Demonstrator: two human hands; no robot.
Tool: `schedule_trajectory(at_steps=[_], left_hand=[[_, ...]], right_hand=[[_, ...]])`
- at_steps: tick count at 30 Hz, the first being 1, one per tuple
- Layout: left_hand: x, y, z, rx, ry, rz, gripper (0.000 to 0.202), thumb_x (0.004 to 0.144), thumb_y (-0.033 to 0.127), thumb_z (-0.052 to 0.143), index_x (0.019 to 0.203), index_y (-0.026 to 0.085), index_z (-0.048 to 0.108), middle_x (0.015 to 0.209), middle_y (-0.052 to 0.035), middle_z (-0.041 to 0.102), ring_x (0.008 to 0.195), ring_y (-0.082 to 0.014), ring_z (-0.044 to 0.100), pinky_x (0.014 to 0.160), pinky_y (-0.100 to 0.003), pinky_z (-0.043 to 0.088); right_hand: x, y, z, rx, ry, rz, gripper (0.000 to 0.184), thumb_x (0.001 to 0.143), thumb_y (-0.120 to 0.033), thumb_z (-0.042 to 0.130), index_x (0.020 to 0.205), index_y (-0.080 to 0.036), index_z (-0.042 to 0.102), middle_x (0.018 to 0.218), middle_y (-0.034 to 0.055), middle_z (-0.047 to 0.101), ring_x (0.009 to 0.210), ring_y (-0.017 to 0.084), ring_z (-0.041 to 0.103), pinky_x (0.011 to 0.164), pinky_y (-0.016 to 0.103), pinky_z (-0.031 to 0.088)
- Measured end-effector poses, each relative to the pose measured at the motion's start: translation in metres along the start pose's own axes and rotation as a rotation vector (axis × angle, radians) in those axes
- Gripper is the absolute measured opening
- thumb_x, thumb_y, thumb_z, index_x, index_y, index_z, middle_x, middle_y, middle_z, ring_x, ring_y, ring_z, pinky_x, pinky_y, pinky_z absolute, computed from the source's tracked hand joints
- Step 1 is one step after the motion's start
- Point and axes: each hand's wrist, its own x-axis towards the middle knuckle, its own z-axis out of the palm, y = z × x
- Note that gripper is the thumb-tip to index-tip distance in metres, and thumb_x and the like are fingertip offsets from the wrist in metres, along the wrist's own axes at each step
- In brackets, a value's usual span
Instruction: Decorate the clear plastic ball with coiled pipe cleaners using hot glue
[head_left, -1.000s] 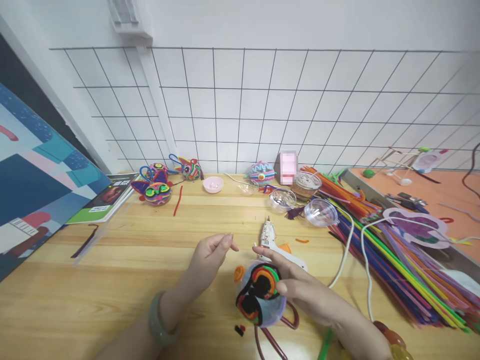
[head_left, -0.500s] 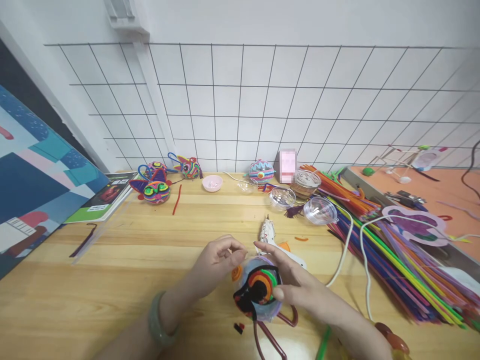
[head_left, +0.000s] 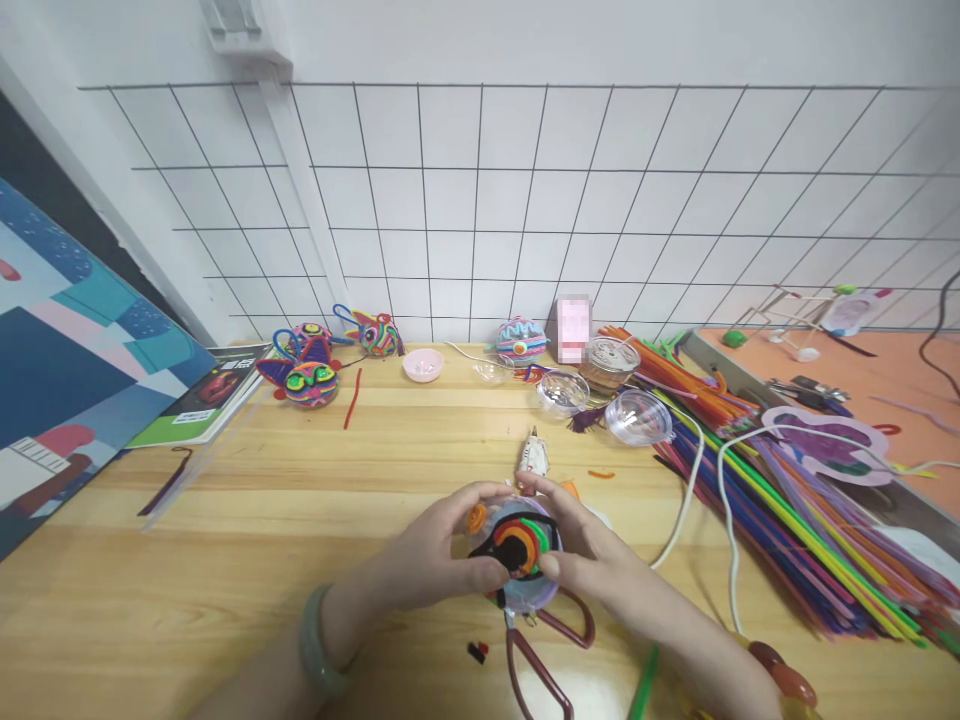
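A clear plastic ball sits low in front of me. On it is a coiled eye of black, orange, red and green pipe cleaner, with a small orange coil beside it. My left hand curves round the ball's left side, its thumb pressed near the eye. Round the right side curls my right hand, thumb touching the green edge. Scissors with brown handles lie by the ball, their blades hidden. Just beyond my fingertips is a white hot glue gun, partly covered by my right hand.
Pipe cleaner bundles and a white cord lie to the right. Clear plastic half-shells, a pink bowl and finished coiled ornaments line the back. Black and red scraps lie near the scissors.
My left hand has come down from above onto the ball's left side, and its thumb now lies against the front. My right hand has closed in too. The ball has turned slightly.
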Motion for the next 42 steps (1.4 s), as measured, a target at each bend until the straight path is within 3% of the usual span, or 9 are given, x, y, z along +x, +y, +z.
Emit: schedule_trajectory(at_steps=[5,10,17,23,29,42], left_hand=[[-0.001,-0.004,0.002,-0.095,-0.025,-0.059,0.074,0.073,0.039,0.071,0.136,0.018,0.039,0.137,-0.0143,0.049,0.124,-0.0295,0.048,0.103,-0.041,0.038],[-0.002,-0.004,0.004,-0.045,0.003,-0.082,0.072,0.075,0.033,0.069,0.138,0.019,0.037,0.142,-0.0139,0.044,0.126,-0.0293,0.046,0.105,-0.041,0.036],[-0.001,-0.004,0.008,-0.062,-0.002,-0.068,0.069,0.077,0.027,0.065,0.139,0.017,0.035,0.141,-0.016,0.043,0.128,-0.0304,0.043,0.107,-0.043,0.034],[-0.002,-0.004,0.007,-0.143,-0.019,-0.076,0.067,0.078,0.03,0.066,0.137,0.017,0.037,0.139,-0.0156,0.046,0.125,-0.0291,0.046,0.105,-0.042,0.036],[-0.001,-0.007,0.004,-0.282,-0.08,-0.105,0.068,0.08,0.034,0.065,0.139,0.019,0.033,0.141,-0.0144,0.044,0.129,-0.0284,0.042,0.106,-0.043,0.034],[0.0,-0.012,0.004,-0.346,-0.097,-0.068,0.065,0.079,0.032,0.066,0.136,0.018,0.037,0.138,-0.0147,0.048,0.127,-0.0294,0.044,0.105,-0.044,0.035]], right_hand=[[0.0,0.003,0.0,-0.032,0.03,0.002,0.074,0.078,-0.042,0.069,0.137,-0.024,0.029,0.136,0.0111,0.045,0.123,0.025,0.047,0.104,0.041,0.034],[0.0,0.003,0.002,-0.11,0.085,0.013,0.075,0.078,-0.042,0.068,0.138,-0.023,0.028,0.136,0.0113,0.044,0.124,0.025,0.044,0.107,0.04,0.031],[0.0,0.003,0.009,-0.085,0.102,0.051,0.078,0.076,-0.042,0.069,0.138,-0.022,0.027,0.119,0.0107,0.055,0.112,0.025,0.055,0.107,0.044,0.029],[0.001,0.006,0.008,-0.077,0.099,0.045,0.074,0.076,-0.043,0.07,0.136,-0.023,0.031,0.125,0.0114,0.054,0.115,0.026,0.053,0.107,0.044,0.031],[0.001,0.01,0.002,-0.117,0.097,0.014,0.073,0.078,-0.045,0.068,0.138,-0.023,0.033,0.139,0.011,0.045,0.129,0.027,0.04,0.109,0.044,0.029],[0.001,0.008,0.005,-0.121,0.105,0.037,0.072,0.077,-0.044,0.068,0.137,-0.023,0.034,0.138,0.0104,0.047,0.128,0.027,0.042,0.109,0.044,0.03]])
